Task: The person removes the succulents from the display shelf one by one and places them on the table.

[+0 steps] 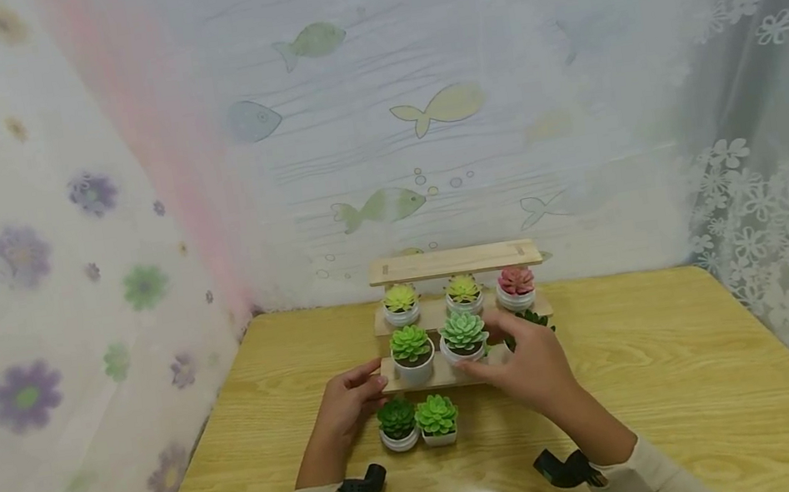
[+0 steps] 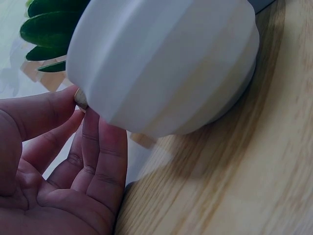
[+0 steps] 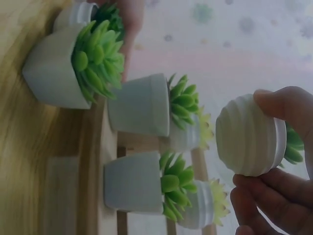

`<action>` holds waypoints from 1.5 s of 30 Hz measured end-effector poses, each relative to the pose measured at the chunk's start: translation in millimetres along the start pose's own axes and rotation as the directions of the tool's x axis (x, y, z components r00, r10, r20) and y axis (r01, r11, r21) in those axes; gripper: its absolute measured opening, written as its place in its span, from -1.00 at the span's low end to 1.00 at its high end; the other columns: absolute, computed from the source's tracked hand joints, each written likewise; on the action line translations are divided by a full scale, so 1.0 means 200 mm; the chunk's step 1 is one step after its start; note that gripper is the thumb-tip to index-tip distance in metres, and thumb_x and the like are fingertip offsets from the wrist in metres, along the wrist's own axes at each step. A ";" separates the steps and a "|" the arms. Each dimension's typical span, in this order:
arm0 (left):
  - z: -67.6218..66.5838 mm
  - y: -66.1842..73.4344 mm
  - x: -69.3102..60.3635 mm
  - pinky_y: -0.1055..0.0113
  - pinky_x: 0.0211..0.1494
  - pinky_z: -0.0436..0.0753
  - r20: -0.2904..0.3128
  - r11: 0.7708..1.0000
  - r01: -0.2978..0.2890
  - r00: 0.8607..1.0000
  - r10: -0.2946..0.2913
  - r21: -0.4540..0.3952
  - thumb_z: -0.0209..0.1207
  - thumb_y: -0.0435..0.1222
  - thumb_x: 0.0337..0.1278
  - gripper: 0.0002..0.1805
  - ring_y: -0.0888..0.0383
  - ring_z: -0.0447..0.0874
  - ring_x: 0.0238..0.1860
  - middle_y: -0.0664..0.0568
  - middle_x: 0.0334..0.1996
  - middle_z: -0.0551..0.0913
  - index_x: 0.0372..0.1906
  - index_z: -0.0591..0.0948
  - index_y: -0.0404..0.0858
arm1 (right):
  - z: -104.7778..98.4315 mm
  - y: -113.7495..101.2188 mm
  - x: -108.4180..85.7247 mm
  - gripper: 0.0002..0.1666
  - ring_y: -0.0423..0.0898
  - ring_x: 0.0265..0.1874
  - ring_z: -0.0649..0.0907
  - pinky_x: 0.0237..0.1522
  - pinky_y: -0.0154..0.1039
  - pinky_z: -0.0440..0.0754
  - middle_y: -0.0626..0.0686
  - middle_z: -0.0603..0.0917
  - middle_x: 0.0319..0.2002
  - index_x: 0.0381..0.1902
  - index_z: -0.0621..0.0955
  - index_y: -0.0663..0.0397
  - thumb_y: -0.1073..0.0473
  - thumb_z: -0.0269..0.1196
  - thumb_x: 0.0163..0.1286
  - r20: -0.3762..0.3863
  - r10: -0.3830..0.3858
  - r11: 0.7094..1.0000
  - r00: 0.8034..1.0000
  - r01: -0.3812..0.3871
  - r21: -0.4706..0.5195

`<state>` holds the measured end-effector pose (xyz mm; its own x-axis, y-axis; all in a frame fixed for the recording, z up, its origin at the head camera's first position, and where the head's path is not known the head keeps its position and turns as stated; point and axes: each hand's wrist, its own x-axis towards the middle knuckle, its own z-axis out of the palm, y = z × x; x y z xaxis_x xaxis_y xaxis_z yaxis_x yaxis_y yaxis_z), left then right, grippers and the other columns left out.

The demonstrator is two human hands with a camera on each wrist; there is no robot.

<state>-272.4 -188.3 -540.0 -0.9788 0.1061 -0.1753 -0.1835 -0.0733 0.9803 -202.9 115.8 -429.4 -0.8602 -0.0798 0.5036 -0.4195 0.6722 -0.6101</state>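
My right hand (image 1: 532,361) grips a pale green succulent (image 1: 463,333) in a white ribbed pot (image 3: 250,134), thumb on one side and fingers on the other. The right wrist view shows this pot apart from the wooden shelf's lower tier. At the left end of that wooden shelf (image 1: 445,371), my left hand (image 1: 344,404) pinches the board's edge between thumb and fingers. Beside it on the lower tier is a bright green succulent (image 1: 410,345) in a plain white pot. A white ribbed pot (image 2: 161,63) partly hides the left fingertips in the left wrist view.
On the middle tier stand two yellow-green succulents (image 1: 400,297) and a pink succulent (image 1: 516,281). The top board (image 1: 454,262) is behind them. A dark green succulent (image 1: 397,419) and a bright green succulent (image 1: 437,415) stand on the table (image 1: 685,373) in front of the shelf.
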 end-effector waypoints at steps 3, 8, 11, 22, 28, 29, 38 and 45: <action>0.00 0.00 0.00 0.33 -0.23 0.79 0.005 1.000 -0.007 1.000 0.007 0.002 0.33 -0.41 0.31 -0.47 0.14 0.80 -0.31 -0.06 -0.14 0.73 0.37 0.58 -0.33 | 0.00 0.01 -0.03 -0.28 -0.06 -0.22 0.75 -0.29 -0.18 0.67 -0.08 0.78 -0.18 0.09 0.72 -0.10 -0.21 0.66 -0.01 0.019 0.009 1.000 1.000 -0.009 -0.011; 0.01 0.00 -0.01 0.35 -0.24 0.79 0.006 1.000 -0.011 1.000 0.011 0.009 0.32 -0.40 0.32 -0.46 0.17 0.79 -0.32 -0.04 -0.16 0.73 0.38 0.57 -0.34 | -0.01 0.02 -0.09 -0.27 -0.19 -0.30 0.74 -0.33 -0.27 0.69 -0.11 0.79 -0.19 0.08 0.73 -0.08 -0.25 0.64 -0.01 0.053 0.035 0.999 0.998 -0.035 -0.001; 0.01 0.01 -0.01 0.34 -0.24 0.79 0.009 1.000 -0.015 1.000 0.015 0.011 0.31 -0.41 0.33 -0.46 0.17 0.78 -0.32 -0.05 -0.15 0.73 0.38 0.56 -0.36 | -0.01 0.03 -0.11 -0.27 -0.16 -0.32 0.77 -0.31 -0.22 0.75 -0.08 0.80 -0.19 0.08 0.72 -0.05 -0.24 0.63 0.01 0.081 0.062 0.997 0.995 -0.066 0.049; 0.01 0.01 -0.01 0.31 -0.19 0.79 -0.004 1.000 0.003 1.000 -0.003 0.009 0.31 -0.41 0.34 -0.49 0.16 0.77 -0.27 -0.11 -0.07 0.71 0.37 0.58 -0.32 | -0.01 0.12 -0.18 -0.29 -0.25 -0.38 0.74 -0.31 -0.36 0.72 -0.11 0.78 -0.30 0.12 0.72 -0.07 -0.14 0.66 0.01 0.252 0.224 0.948 0.941 -0.271 0.169; 0.02 0.02 -0.01 0.32 -0.18 0.79 -0.006 1.000 0.006 1.000 -0.006 0.012 0.29 -0.42 0.35 -0.49 0.16 0.76 -0.25 -0.11 -0.05 0.71 0.37 0.59 -0.30 | 0.03 0.17 -0.21 -0.27 -0.22 -0.37 0.75 -0.30 -0.36 0.75 -0.06 0.76 -0.30 0.07 0.73 0.07 -0.09 0.69 -0.04 0.310 0.281 0.927 0.908 -0.340 0.156; 0.02 0.02 -0.01 0.32 -0.18 0.79 -0.005 1.000 0.007 1.000 -0.006 0.010 0.29 -0.42 0.35 -0.49 0.16 0.77 -0.25 -0.10 -0.06 0.71 0.37 0.58 -0.30 | 0.04 0.18 -0.21 -0.28 -0.22 -0.36 0.75 -0.30 -0.36 0.75 -0.05 0.75 -0.30 0.05 0.73 0.09 -0.09 0.70 -0.05 0.320 0.284 0.925 0.904 -0.346 0.155; 0.00 0.01 -0.01 0.33 -0.20 0.79 -0.005 1.000 0.001 1.000 -0.001 -0.002 0.30 -0.42 0.33 -0.47 0.14 0.79 -0.27 -0.10 -0.08 0.73 0.38 0.57 -0.33 | 0.08 0.21 -0.22 -0.33 -0.17 -0.36 0.75 -0.30 -0.35 0.74 -0.02 0.77 -0.31 -0.09 0.74 0.15 -0.05 0.73 -0.12 0.359 0.283 0.923 0.890 -0.354 0.152; 0.00 0.00 0.00 0.33 -0.20 0.78 -0.011 1.000 0.003 1.000 -0.003 0.000 0.32 -0.42 0.32 -0.48 0.14 0.80 -0.28 -0.07 -0.12 0.73 0.36 0.59 -0.31 | 0.09 0.22 -0.24 -0.31 -0.16 -0.33 0.76 -0.30 -0.30 0.75 0.01 0.77 -0.27 -0.08 0.73 0.18 -0.02 0.73 -0.14 0.374 0.334 0.905 0.865 -0.405 0.130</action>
<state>-272.2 -188.5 -539.4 -0.9791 0.0952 -0.1795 -0.1867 -0.0727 0.9797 -185.5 135.6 -490.1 -0.9927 -0.1203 0.0034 -0.0689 0.5450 -0.8356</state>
